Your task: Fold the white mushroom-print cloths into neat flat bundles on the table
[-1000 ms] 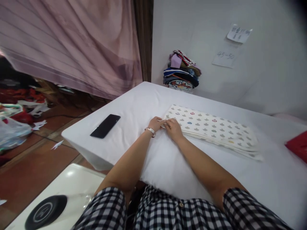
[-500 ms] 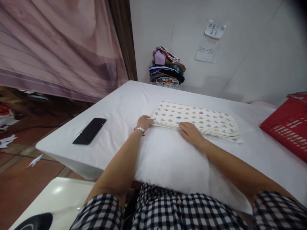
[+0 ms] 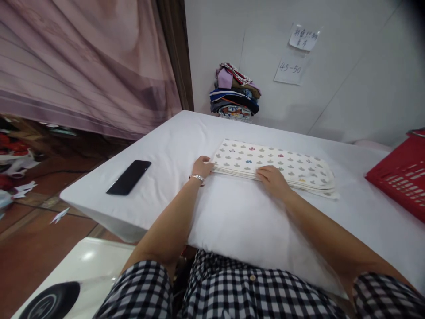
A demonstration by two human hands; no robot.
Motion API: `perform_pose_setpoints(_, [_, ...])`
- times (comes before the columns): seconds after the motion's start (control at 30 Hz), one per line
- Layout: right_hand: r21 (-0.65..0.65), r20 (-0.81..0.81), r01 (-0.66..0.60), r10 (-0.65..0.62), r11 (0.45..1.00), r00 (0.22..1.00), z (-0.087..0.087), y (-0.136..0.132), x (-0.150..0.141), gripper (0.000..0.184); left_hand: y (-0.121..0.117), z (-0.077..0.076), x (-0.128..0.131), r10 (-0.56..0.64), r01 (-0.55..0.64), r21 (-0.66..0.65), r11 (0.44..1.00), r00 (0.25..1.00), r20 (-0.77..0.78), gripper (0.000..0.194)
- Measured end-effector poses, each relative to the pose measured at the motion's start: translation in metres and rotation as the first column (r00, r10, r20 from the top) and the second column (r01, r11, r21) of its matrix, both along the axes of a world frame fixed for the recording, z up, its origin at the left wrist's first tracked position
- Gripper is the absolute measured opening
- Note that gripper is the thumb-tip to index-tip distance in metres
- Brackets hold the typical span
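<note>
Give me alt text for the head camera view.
Two bare hands, left and right, touch the near edge of a folded patterned cloth on a white-covered table, with a black phone to the left.

White cloth covers the surface [image 3: 179, 146], matt and faintly rippled, thin-looking at its near edge. Toward its left corner, the phone [image 3: 129, 177] has a smooth, glossy black face. Near the middle, the printed cloth [image 3: 265, 161] looks soft and matt, in smooth layers. The bracelet [image 3: 197, 178] is shiny metal. By the right edge, the basket [image 3: 401, 173] is red plastic. Past the far edge, the clothes [image 3: 235, 95] are fabric, and the notes [image 3: 288, 70] are paper on a smooth wall [image 3: 358, 88].
</note>
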State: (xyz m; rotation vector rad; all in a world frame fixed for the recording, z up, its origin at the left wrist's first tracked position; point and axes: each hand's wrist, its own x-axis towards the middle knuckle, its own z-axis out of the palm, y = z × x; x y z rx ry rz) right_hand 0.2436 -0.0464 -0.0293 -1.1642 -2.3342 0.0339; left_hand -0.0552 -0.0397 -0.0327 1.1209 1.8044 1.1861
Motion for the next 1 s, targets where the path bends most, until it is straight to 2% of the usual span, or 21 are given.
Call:
perform_pose_setpoints(0.13, [-0.066, 0.01, -0.046, 0.047, 0.997, 0.999, -0.001, 0.011, -0.023, 0.025, 0.001, -0.005, -0.004, -0.041, 0.047, 0.035, 0.998, 0.988, -0.147, 0.035])
perform_pose_setpoints(0.27, [-0.113, -0.051, -0.039, 0.034, 0.993, 0.998, -0.003, 0.013, -0.026, 0.025, 0.002, -0.007, -0.005, -0.08, 0.106, 0.096, 0.99, 0.966, -0.248, 0.028])
perform_pose_setpoints(0.4, [-0.046, -0.122, -0.038, 0.032, 0.998, 0.992, -0.003, 0.008, -0.024, 0.028, 0.002, -0.007, -0.005, -0.087, 0.116, 0.102, 0.988, 0.964, -0.251, 0.025])
perform_pose_setpoints(0.5, [0.025, -0.055, -0.068, 0.069, 0.997, 0.996, -0.006, 0.005, -0.023, 0.03, 0.002, -0.007, -0.004, -0.084, 0.109, 0.091, 0.99, 0.966, -0.244, 0.024])
perform_pose_setpoints(0.63, [0.015, 0.023, -0.099, 0.099, 0.995, 0.995, -0.012, 0.005, -0.023, 0.031, 0.003, -0.007, -0.004, -0.083, 0.111, 0.11, 0.988, 0.969, -0.233, 0.023])
perform_pose_setpoints(0.8, [0.034, -0.001, -0.096, 0.096, 0.995, 0.995, -0.015, 0.005, -0.022, 0.031, 0.003, -0.005, -0.004, -0.137, 0.179, 0.155, 0.972, 0.96, -0.245, 0.025])
perform_pose_setpoints(1.0, [0.012, -0.022, -0.049, 0.049, 0.999, 0.999, -0.02, 0.007, -0.021, 0.03, 0.003, -0.003, -0.005, -0.217, 0.263, 0.106, 0.959, 0.922, -0.321, 0.026])
